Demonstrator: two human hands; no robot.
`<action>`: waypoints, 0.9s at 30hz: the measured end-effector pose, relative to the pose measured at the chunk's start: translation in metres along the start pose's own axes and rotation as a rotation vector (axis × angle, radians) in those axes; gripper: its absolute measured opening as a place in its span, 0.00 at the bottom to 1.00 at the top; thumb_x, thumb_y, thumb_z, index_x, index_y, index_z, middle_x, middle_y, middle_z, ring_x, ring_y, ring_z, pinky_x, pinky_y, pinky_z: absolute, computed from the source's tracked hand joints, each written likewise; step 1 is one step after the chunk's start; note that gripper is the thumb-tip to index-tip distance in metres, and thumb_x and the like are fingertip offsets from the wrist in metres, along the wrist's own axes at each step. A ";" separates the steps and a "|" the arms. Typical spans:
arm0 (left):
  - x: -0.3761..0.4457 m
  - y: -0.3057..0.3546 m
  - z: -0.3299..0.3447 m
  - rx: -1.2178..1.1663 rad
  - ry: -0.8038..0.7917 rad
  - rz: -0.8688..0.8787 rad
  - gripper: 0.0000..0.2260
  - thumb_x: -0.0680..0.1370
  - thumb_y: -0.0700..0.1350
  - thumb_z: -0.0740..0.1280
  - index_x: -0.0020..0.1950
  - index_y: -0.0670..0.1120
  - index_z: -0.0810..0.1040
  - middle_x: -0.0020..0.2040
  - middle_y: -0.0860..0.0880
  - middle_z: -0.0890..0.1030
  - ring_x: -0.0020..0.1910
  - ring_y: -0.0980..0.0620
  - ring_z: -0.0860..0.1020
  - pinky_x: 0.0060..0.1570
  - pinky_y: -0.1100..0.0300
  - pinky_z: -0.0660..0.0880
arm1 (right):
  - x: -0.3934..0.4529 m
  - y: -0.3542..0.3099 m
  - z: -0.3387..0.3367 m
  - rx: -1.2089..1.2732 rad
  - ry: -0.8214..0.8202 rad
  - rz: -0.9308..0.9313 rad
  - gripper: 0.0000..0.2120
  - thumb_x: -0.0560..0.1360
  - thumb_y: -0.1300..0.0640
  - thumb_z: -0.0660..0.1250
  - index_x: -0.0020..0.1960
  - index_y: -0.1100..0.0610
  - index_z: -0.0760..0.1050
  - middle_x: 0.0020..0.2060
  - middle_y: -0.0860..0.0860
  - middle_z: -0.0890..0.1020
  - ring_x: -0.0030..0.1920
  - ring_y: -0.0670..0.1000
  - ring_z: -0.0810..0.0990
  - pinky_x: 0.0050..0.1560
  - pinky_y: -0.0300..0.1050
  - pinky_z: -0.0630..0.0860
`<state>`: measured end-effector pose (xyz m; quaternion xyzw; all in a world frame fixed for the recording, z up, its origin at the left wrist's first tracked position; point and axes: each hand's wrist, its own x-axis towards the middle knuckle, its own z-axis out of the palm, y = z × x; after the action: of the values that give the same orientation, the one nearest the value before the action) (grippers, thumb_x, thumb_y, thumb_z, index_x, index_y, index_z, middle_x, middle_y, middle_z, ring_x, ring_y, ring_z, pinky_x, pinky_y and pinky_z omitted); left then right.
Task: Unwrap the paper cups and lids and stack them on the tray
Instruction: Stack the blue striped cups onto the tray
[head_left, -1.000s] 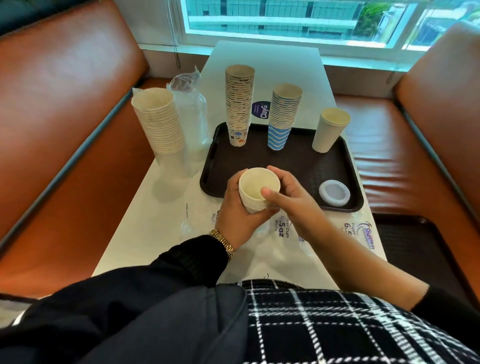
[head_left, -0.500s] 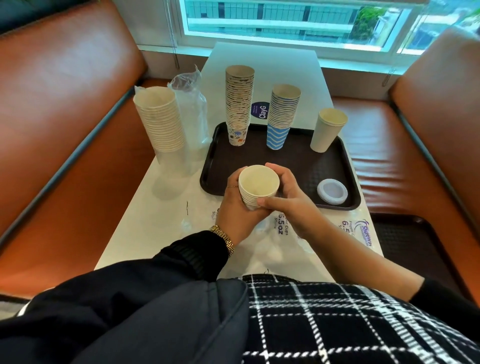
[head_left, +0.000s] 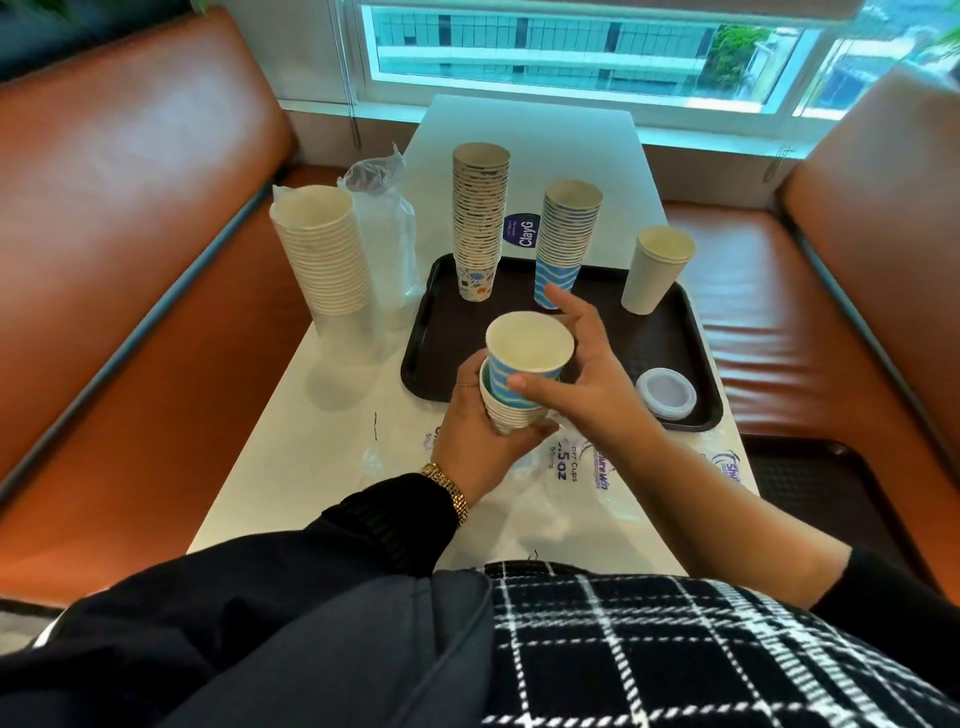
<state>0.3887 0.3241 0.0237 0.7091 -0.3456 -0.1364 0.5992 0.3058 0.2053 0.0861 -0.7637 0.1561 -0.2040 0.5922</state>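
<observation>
My left hand (head_left: 480, 434) grips a short stack of blue-striped paper cups (head_left: 511, 413) above the table's near end, just in front of the dark brown tray (head_left: 670, 338). My right hand (head_left: 587, 379) pinches the top blue-striped cup (head_left: 527, 358) between thumb and fingers; this cup is lifted partly out of the stack. On the tray stand a tall patterned cup stack (head_left: 479, 221), a blue-striped stack (head_left: 566, 241) and a plain cream cup stack (head_left: 657, 270). A clear plastic lid (head_left: 666, 392) lies at the tray's near right corner.
A wrapped stack of cream cups (head_left: 327, 254) and a clear plastic sleeve (head_left: 384, 228) stand left of the tray. Printed plastic wrap (head_left: 582, 467) lies flat under my hands. Orange bench seats flank the white table (head_left: 530, 135); a window is behind.
My right hand has pulled the top cup up out of the stack, exposing its blue stripes. The view has tilted slightly; the left hand holds the stack in place.
</observation>
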 end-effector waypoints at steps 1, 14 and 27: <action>0.000 -0.001 0.000 0.010 -0.003 0.004 0.39 0.63 0.55 0.79 0.63 0.69 0.58 0.63 0.52 0.75 0.60 0.57 0.77 0.58 0.58 0.77 | 0.003 -0.005 -0.002 0.040 0.020 -0.014 0.43 0.62 0.44 0.79 0.71 0.35 0.61 0.66 0.48 0.72 0.67 0.50 0.75 0.67 0.58 0.73; 0.000 -0.006 0.002 0.029 -0.005 -0.042 0.41 0.63 0.49 0.82 0.66 0.64 0.60 0.65 0.56 0.70 0.62 0.61 0.72 0.59 0.70 0.71 | 0.176 -0.056 -0.083 -0.258 0.531 -0.161 0.45 0.63 0.42 0.74 0.74 0.58 0.63 0.68 0.55 0.70 0.67 0.51 0.70 0.66 0.39 0.66; 0.001 -0.005 0.002 0.045 0.004 -0.056 0.41 0.60 0.63 0.77 0.67 0.64 0.59 0.65 0.59 0.71 0.62 0.60 0.74 0.60 0.67 0.72 | 0.220 0.012 -0.081 -0.549 0.367 0.233 0.51 0.66 0.48 0.79 0.79 0.53 0.53 0.73 0.56 0.63 0.74 0.57 0.64 0.72 0.57 0.64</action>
<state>0.3898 0.3226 0.0190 0.7320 -0.3277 -0.1439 0.5798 0.4563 0.0287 0.1197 -0.8222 0.3952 -0.2193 0.3459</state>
